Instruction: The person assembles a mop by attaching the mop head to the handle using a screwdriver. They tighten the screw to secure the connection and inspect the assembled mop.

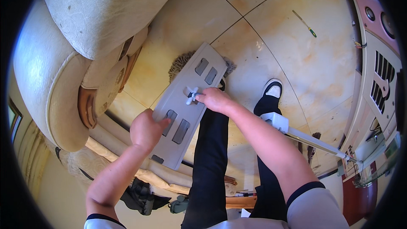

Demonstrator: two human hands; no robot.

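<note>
A long grey flat mop plate [174, 97] with several rectangular slots slants up in front of me, with grey mop fringe [179, 65] showing behind its far end. My left hand [146, 133] is closed on the plate's left edge, the thumb lying over a slot. At the middle of the plate my right hand [215, 100] pinches a small white swivel joint [192, 95] between its fingertips. Beneath my right forearm a pale pole [316, 141] with a white block [276, 121] at its end slopes over my right leg, apart from the plate.
A thin tool with a green handle [312, 32] lies on the tiled floor [275, 55] ahead. A cream sofa [63, 76] stands at the left. Along the right is a white cabinet [383, 80] with a pink speaker panel [377, 12]. Dark bundled cloth [143, 197] is at the lower left.
</note>
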